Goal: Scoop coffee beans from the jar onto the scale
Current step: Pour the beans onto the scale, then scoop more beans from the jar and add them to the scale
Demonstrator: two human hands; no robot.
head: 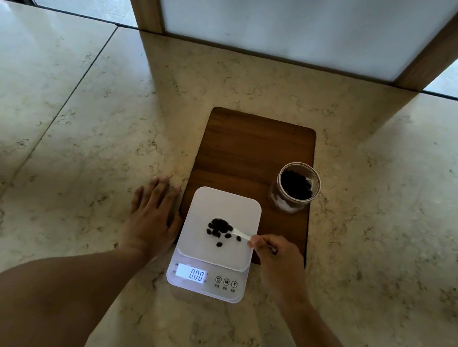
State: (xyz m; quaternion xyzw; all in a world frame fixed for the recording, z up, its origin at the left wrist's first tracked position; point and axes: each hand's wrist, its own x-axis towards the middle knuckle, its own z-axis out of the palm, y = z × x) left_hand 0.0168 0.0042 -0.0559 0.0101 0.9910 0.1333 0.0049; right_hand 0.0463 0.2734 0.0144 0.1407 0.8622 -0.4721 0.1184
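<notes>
Head view is showing me my right hand (pixel 274 256) pinching the light, stiff white spoon (pixel 240 233) by its handle end, tipping loose beans (pixel 220 228) onto the scale (pixel 223 208), left hand (pixel 154 215) lying flat, empty.

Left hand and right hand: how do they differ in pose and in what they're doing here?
The left hand lies flat, palm down, on the marble counter beside the scale, holding nothing. The right hand is closed on a white spoon whose bowl is over the scale platform among the coffee beans. Both are bare and flank the scale.
</notes>
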